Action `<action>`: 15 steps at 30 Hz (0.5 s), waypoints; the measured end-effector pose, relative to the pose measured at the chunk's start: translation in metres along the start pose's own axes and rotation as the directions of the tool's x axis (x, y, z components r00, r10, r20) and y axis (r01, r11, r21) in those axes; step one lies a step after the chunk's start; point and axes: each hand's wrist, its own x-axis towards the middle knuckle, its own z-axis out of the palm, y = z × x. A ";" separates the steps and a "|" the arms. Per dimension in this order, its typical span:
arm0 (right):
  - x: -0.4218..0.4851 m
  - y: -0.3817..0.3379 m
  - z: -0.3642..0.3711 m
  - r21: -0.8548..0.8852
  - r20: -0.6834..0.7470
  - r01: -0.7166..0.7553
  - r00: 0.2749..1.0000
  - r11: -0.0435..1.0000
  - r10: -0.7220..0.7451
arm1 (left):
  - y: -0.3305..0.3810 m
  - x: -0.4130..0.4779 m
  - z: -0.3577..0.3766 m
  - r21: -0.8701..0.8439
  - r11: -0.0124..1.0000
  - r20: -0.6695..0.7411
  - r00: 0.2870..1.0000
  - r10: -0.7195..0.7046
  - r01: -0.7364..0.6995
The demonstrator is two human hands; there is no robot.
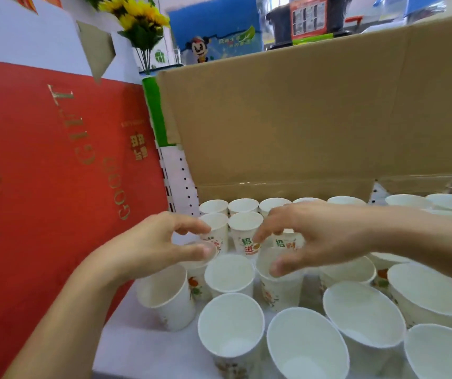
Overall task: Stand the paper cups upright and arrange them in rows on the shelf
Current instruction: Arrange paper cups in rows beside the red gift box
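Many paper cups (231, 324) stand mouth-up on the white shelf (142, 348), the nearest crowding its front edge. Just beyond them my left hand (153, 244) curves into a wide C, thumb and forefinger well apart, thumb tip over the rim of a flower-printed cup (196, 283); whether I grip it I cannot tell. My right hand (320, 236) hangs spread and loose, thumb over the open cup (279, 292), holding nothing. Farther back stand tidy rows against a cardboard box (301, 119), with a red gift box (41, 160) on the left.
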 end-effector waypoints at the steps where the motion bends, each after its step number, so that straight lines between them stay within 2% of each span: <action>1: 0.006 -0.007 0.002 -0.006 -0.007 0.013 1.000 1.000 -0.013 | -0.005 -0.001 0.002 0.020 1.000 0.019 1.000 -0.022 0.022; 8: 0.047 -0.045 0.013 0.064 0.072 0.058 0.995 0.996 -0.062 | -0.018 0.012 0.011 0.055 0.996 0.108 0.992 -0.073 0.067; 12: 0.059 -0.052 0.019 -0.034 0.106 0.010 0.994 0.999 -0.007 | -0.019 0.017 0.013 0.118 0.986 0.050 0.991 -0.121 0.115; 15: 0.064 -0.049 0.023 -0.127 0.057 -0.021 0.998 0.992 0.028 | -0.016 0.020 0.018 0.178 0.966 -0.039 0.982 -0.183 0.187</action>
